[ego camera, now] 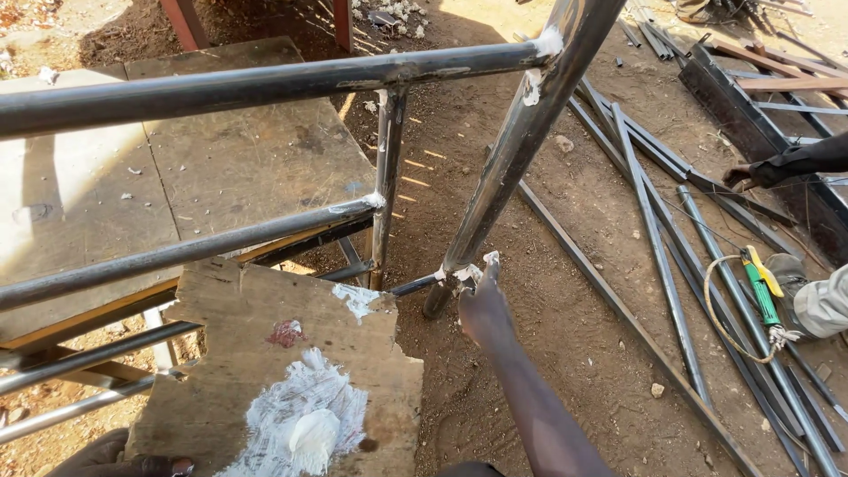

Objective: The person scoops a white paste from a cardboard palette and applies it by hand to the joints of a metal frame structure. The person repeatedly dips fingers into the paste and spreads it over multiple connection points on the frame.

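White putty [465,273] on frame joint, under right hand [485,311]

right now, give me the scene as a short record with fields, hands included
setting: outdoor dirt ground, welded metal tube frame
right hand: pressing white filler putty onto the frame's lower joint
left hand: at the lower edge of a wooden board; grip unclear
on board: mound of white putty, reddish smear
joints: white putty at several welds
nearby: loose metal bars, green-handled tool, another person's hand
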